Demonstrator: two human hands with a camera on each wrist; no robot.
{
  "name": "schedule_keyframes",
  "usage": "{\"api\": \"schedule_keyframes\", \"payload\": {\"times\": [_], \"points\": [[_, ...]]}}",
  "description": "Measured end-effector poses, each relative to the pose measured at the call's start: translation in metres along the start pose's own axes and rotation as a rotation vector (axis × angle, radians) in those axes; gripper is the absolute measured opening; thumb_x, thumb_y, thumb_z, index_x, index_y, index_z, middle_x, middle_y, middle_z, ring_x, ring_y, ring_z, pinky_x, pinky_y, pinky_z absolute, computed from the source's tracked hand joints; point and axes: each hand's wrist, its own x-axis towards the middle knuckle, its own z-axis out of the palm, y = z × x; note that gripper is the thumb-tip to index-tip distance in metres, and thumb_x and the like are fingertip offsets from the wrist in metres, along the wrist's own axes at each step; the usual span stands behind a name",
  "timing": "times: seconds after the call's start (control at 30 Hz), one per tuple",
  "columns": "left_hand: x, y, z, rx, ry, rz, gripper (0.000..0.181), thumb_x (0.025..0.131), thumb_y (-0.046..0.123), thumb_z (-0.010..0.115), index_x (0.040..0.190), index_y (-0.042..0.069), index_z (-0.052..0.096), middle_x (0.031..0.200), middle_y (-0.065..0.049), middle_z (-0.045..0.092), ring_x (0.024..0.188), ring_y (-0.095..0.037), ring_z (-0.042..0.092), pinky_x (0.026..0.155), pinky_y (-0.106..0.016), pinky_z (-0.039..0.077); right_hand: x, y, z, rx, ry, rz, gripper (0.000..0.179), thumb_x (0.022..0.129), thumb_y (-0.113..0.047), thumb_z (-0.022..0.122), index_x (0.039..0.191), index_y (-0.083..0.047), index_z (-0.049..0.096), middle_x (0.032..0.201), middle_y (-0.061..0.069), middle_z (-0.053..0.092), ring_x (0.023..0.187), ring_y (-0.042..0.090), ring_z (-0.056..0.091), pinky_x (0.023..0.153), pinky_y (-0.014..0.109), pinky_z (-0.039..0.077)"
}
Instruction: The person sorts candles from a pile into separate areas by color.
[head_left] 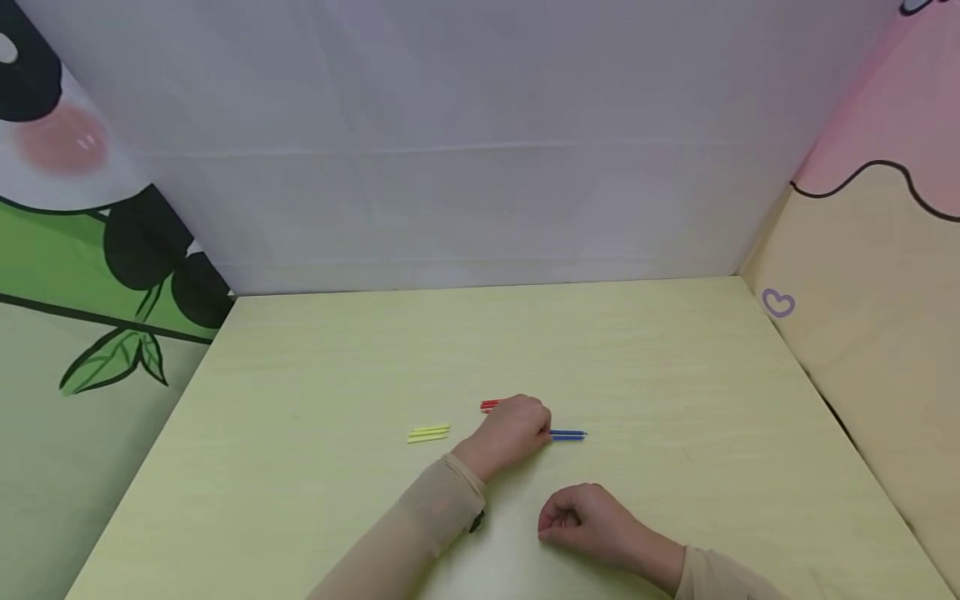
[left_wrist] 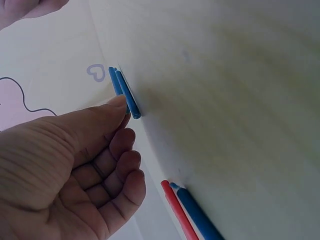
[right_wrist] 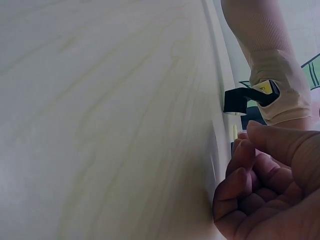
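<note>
My left hand (head_left: 512, 435) reaches over the middle of the table. Its thumb and forefinger pinch a thin blue stick (left_wrist: 114, 82), and another blue stick lies right alongside. In the head view the blue sticks (head_left: 567, 437) stick out to the right of that hand. Red sticks (head_left: 489, 404) show just behind the hand, partly covered by it. To its left lie several yellow sticks (head_left: 428, 433), side by side. Closer to the front, my right hand (head_left: 596, 525) rests by the tabletop, fingers loosely curled, nothing visible in them.
The pale wooden table (head_left: 315, 375) meets a grey-white backdrop (head_left: 480, 208) at its far edge. Printed panels stand along both sides, the right one bearing a purple heart (head_left: 778, 303). In the left wrist view, a red stick (left_wrist: 177, 212) and a blue one lie close together near the bottom.
</note>
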Motion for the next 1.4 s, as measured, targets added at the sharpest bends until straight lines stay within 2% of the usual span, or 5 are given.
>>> {"api": "schedule_keyframes", "payload": {"times": [0.47, 0.8, 1.1, 1.27, 1.4], "points": [[0.0003, 0.0027, 0.0007, 0.038, 0.036, 0.021, 0.015, 0.086, 0.016, 0.072, 0.073, 0.014, 0.067, 0.067, 0.006, 0.057, 0.065, -0.011, 0.052, 0.063, -0.024, 0.043, -0.0003, 0.0003, 0.0014, -0.011, 0.001, -0.009, 0.006, 0.084, -0.014, 0.075, 0.081, -0.013, 0.071, 0.068, -0.014, 0.06, 0.057, -0.004, 0.047, 0.056, 0.018, 0.043], [0.0015, 0.0037, 0.0002, 0.054, 0.019, 0.001, 0.013, 0.087, 0.016, 0.072, 0.074, 0.013, 0.067, 0.068, 0.005, 0.058, 0.066, -0.011, 0.052, 0.065, -0.024, 0.043, -0.0008, -0.0011, 0.0008, 0.011, -0.009, 0.002, 0.006, 0.085, -0.014, 0.075, 0.081, -0.012, 0.071, 0.069, -0.013, 0.061, 0.057, -0.003, 0.048, 0.056, 0.018, 0.043], [0.0012, 0.0035, -0.0005, 0.051, 0.025, -0.002, 0.014, 0.086, 0.014, 0.072, 0.073, 0.014, 0.066, 0.066, 0.006, 0.055, 0.064, -0.009, 0.048, 0.062, -0.022, 0.041, -0.0015, -0.0008, 0.0016, -0.015, -0.009, 0.012, 0.006, 0.084, -0.014, 0.076, 0.081, -0.013, 0.071, 0.067, -0.015, 0.06, 0.058, -0.004, 0.049, 0.058, 0.019, 0.045], [-0.0001, 0.0021, 0.0001, 0.015, 0.021, -0.014, 0.013, 0.086, 0.014, 0.071, 0.073, 0.014, 0.067, 0.066, 0.007, 0.055, 0.063, -0.008, 0.048, 0.061, -0.021, 0.04, -0.001, -0.001, 0.001, -0.008, -0.012, 0.014, 0.005, 0.085, -0.013, 0.075, 0.082, -0.011, 0.071, 0.069, -0.014, 0.062, 0.058, -0.004, 0.049, 0.057, 0.019, 0.044], [-0.0041, -0.0011, 0.0015, -0.053, 0.005, -0.027, 0.011, 0.086, 0.015, 0.072, 0.076, 0.013, 0.068, 0.069, 0.008, 0.057, 0.064, -0.007, 0.049, 0.064, -0.021, 0.042, 0.0, -0.0014, 0.0003, -0.015, 0.005, -0.001, 0.004, 0.085, -0.011, 0.074, 0.082, -0.012, 0.071, 0.07, -0.014, 0.062, 0.057, -0.003, 0.048, 0.056, 0.019, 0.044]]}}
